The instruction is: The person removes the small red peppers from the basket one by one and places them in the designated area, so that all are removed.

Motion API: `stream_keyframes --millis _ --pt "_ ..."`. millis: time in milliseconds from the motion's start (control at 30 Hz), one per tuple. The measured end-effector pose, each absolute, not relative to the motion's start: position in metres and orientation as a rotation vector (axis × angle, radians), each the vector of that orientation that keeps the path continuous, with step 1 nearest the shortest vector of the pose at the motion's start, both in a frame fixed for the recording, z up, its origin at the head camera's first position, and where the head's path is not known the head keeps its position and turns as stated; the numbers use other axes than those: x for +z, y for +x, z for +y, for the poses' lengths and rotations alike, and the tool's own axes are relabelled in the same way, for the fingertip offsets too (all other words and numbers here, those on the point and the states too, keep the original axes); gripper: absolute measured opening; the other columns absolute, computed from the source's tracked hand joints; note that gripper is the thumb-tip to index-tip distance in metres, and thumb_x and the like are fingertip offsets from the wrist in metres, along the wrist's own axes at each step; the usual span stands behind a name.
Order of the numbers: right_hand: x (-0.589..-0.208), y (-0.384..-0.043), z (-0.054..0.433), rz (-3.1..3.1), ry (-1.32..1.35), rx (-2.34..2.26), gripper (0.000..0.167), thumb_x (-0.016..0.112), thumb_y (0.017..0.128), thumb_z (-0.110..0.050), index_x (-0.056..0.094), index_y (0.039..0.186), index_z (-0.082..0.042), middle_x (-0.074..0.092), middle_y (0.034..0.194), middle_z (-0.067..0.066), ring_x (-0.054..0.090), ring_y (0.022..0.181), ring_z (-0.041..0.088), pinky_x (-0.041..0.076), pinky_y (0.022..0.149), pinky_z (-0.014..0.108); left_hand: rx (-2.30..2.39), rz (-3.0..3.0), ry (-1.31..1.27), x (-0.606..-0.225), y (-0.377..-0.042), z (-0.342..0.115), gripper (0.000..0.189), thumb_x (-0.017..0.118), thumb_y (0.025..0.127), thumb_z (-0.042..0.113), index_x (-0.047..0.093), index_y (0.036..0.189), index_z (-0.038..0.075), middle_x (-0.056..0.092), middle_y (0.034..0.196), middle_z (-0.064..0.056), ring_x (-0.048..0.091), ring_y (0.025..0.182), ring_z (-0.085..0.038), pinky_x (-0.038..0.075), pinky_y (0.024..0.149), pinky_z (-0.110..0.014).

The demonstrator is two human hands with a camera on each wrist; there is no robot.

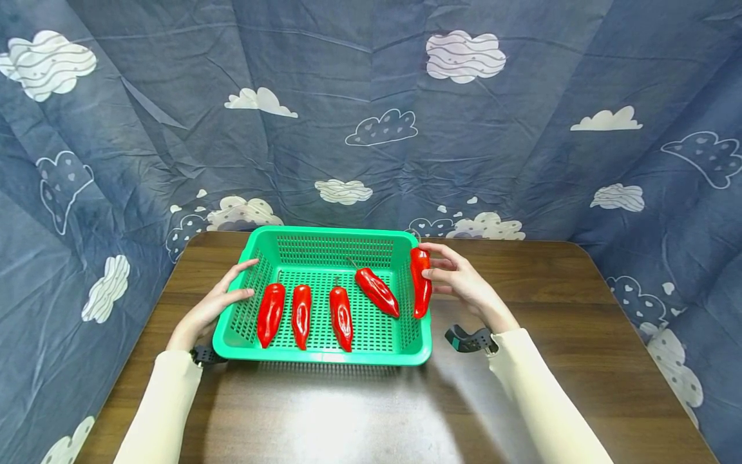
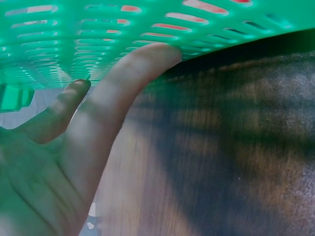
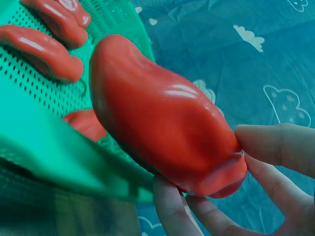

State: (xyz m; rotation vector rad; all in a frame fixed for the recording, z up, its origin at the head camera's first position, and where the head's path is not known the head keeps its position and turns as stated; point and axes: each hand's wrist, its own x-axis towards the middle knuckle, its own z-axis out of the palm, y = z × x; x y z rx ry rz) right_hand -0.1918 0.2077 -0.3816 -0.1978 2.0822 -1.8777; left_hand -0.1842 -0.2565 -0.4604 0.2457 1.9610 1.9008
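My left hand (image 1: 216,308) holds the left side of the green plastic basket (image 1: 324,356). In the head view its thumb and index finger lie over the rim. The left wrist view has fingers (image 2: 106,105) against the slotted outer wall. At the basket's right rim, my right hand (image 1: 464,280) pinches a glossy red pepper (image 1: 420,283) between thumb and fingers near its stem end, tip pointing toward me. The right wrist view shows this pepper (image 3: 162,118) close up, above the rim. Several more red peppers (image 1: 341,319) lie spread on the basket floor, one (image 1: 377,293) slanted.
The basket stands on a brown wooden table (image 1: 533,296). Behind and beside the table hangs a blue curtain (image 1: 324,84) with white clouds. Dark wrist straps (image 1: 472,338) with camera mounts sit at both cuffs; the right one juts out beside the basket.
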Motion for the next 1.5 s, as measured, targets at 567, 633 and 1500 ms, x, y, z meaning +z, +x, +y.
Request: stream_keyframes --millis 567,633,1500 --pt "-0.396 -0.189 0.243 2.158 -0.126 -1.880 0.049 0.056 0.093 -0.005 0.045 0.140 -0.012 0.046 0.122 0.026 0.060 0.090 0.016 0.052 0.076 0.033 1.913 1.959 0.241 -0.459 -0.185 -0.257 0.062 0.050 0.099 0.013 0.022 0.151 0.029 0.012 0.149 -0.014 0.051 0.109 -0.038 0.051 0.082 -0.046" --pt "-0.398 -0.189 0.246 2.169 -0.123 -1.875 0.049 0.055 0.093 -0.005 0.045 0.140 -0.014 0.046 0.122 0.027 0.061 0.088 0.016 0.052 0.075 0.032 1.909 1.967 0.243 -0.459 -0.185 -0.257 0.062 0.051 0.099 0.013 0.022 0.151 0.029 0.010 0.150 -0.013 0.051 0.109 -0.038 0.051 0.082 -0.046" --pt "-0.429 -0.191 0.267 2.239 0.028 -1.835 0.055 0.055 0.093 -0.003 0.035 0.144 -0.003 0.048 0.119 0.028 0.062 0.080 0.013 0.052 0.071 0.027 1.924 1.953 0.221 -0.462 -0.185 -0.257 0.062 0.052 0.098 0.015 0.023 0.151 0.030 0.011 0.150 -0.013 0.050 0.111 -0.037 0.051 0.083 -0.044"
